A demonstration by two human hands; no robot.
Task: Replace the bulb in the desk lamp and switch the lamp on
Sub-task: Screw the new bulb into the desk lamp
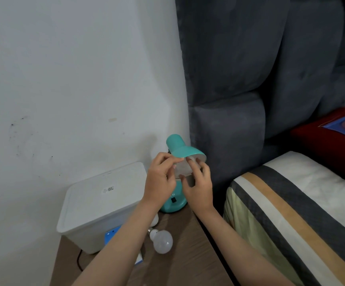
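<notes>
Access around the lamp base (172, 205) is tight. Left of it my storage box (103, 205) stands close, walling off that side. Right of it the tabletop (180, 263) ends at once, with the mattress edge (270, 213) just beyond. Behind it, wall and padded headboard (227, 100) close the corner. In front of it one loose bulb (161, 241) (a second partly hidden under my left forearm) lies on the approach; bare wood remains right of that bulb.

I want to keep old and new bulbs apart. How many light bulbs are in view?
3. One white bulb is held at the teal lamp shade; one lies on the wooden table; another peeks from behind the left forearm.
</notes>
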